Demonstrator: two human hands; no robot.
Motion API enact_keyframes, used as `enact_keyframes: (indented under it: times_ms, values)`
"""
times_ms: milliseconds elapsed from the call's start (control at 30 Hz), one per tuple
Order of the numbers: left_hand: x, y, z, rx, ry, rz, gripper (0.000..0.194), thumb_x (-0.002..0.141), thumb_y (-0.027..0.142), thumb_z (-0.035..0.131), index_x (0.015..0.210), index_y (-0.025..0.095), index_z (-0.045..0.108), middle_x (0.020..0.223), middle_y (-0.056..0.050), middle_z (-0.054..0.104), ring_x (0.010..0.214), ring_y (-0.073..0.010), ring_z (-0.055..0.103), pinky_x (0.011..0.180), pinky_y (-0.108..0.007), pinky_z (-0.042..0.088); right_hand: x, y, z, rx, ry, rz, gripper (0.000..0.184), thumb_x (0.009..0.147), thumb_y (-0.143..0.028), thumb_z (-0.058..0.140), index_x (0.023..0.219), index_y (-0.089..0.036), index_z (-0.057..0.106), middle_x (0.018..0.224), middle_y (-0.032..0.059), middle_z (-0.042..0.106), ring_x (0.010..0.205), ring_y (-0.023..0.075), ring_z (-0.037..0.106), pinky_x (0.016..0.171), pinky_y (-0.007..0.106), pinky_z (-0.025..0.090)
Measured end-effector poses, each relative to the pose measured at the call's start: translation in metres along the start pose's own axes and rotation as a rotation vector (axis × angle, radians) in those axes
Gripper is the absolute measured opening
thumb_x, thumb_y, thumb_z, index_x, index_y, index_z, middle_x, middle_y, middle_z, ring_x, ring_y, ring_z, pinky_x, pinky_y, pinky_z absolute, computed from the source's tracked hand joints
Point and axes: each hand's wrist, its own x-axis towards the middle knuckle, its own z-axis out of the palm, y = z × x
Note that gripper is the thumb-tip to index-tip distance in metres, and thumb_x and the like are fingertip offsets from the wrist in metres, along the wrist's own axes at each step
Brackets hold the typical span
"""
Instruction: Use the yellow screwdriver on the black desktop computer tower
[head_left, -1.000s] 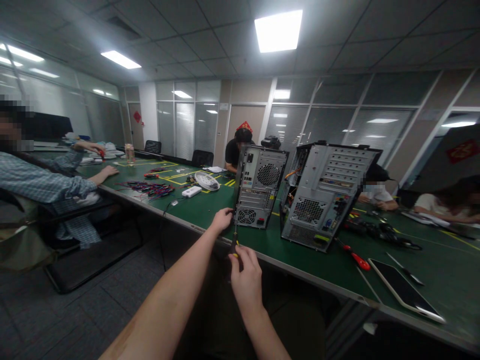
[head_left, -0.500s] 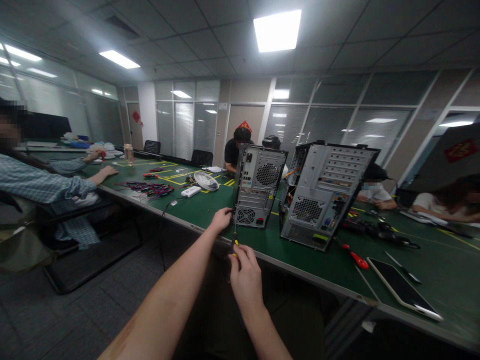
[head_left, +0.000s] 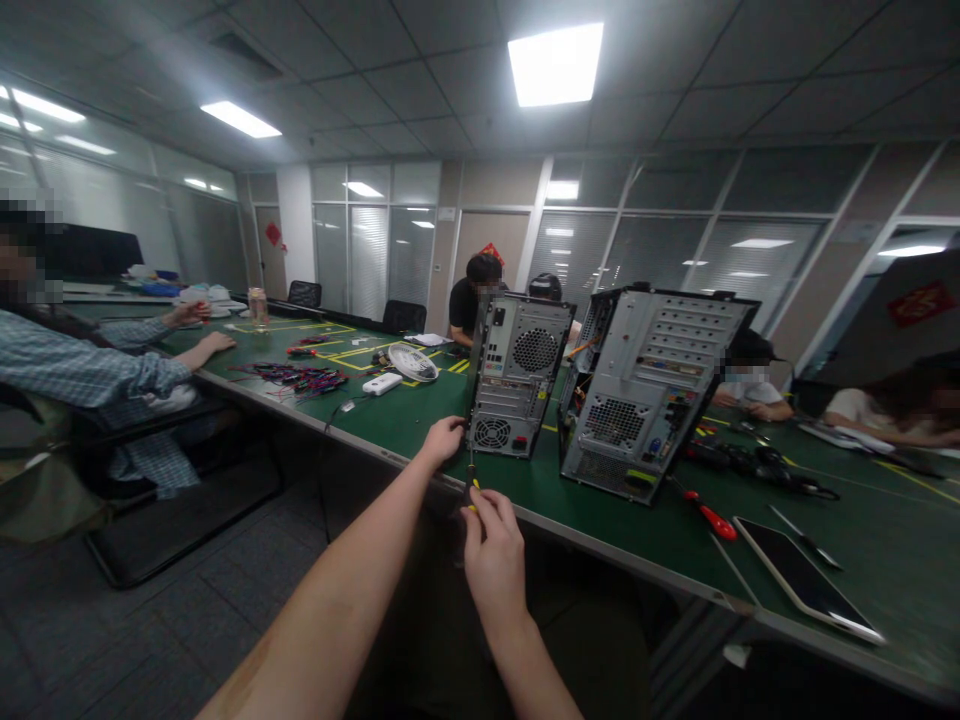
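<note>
A grey computer case point(head_left: 517, 380) stands upright on the green table, its fan grille and ports facing me. My left hand point(head_left: 445, 441) is at its lower left edge with curled fingers, gripping the side; the fingertips are partly hidden. Just below, my right hand point(head_left: 496, 535) pinches the black-and-yellow handle of a screwdriver point(head_left: 472, 487). Its thin shaft points upward to the case's lower left rear edge. Whether the tip sits in a screw is too small to tell.
A second, opened computer case point(head_left: 645, 400) stands to the right. Beyond it lie a red screwdriver point(head_left: 716, 522), a phone point(head_left: 806, 578) and black cables point(head_left: 750, 462). Leftward are a cable bundle point(head_left: 296, 380), a white adapter point(head_left: 382, 384) and a seated person point(head_left: 82, 370). Others sit across the table.
My right hand has shifted very slightly down and right, and the screwdriver handle looks a little turned. The left hand and both cases stay put.
</note>
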Motion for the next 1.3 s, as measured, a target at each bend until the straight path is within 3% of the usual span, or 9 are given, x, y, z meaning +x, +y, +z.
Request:
enact_keyframes:
  times_ms: [267,667,1167,1300]
  values:
    - [0.002,-0.003,0.002,-0.019,0.002,-0.003,0.036,0.088,0.016,0.051,0.12,0.014,0.069,0.115,-0.009,0.073,0.104,-0.0187,0.067,0.101,-0.028,0.044,-0.001,0.0,-0.003,-0.121,-0.075,-0.053,0.038,0.095,-0.011,0.043,0.122,-0.019,0.068,0.119,0.0132,0.06,0.108,0.0248,0.058,0.095,0.04,0.05]
    - [0.003,-0.006,0.003,-0.03,0.008,0.004,0.036,0.088,0.017,0.051,0.12,0.015,0.069,0.115,-0.009,0.073,0.105,-0.0184,0.067,0.101,-0.028,0.045,0.0,-0.003,0.0,0.026,-0.011,0.07,0.023,0.094,-0.022,0.053,0.112,-0.019,0.068,0.112,0.0102,0.063,0.104,0.0222,0.063,0.093,0.033,0.05]
    - [0.004,-0.008,0.004,-0.019,0.011,0.01,0.036,0.089,0.018,0.051,0.119,0.017,0.07,0.114,-0.008,0.073,0.105,-0.018,0.066,0.1,-0.027,0.045,-0.002,0.004,-0.004,-0.109,-0.046,-0.008,0.038,0.092,-0.009,0.045,0.119,-0.021,0.069,0.118,0.0108,0.062,0.11,0.0238,0.058,0.097,0.039,0.049]
    - [0.003,-0.006,0.003,-0.003,0.01,0.007,0.036,0.089,0.018,0.051,0.12,0.017,0.069,0.114,-0.007,0.073,0.106,-0.0178,0.066,0.1,-0.027,0.045,0.0,0.001,-0.005,-0.071,-0.035,0.029,0.032,0.094,-0.015,0.047,0.118,-0.018,0.069,0.117,0.0112,0.062,0.107,0.0231,0.061,0.096,0.037,0.049]
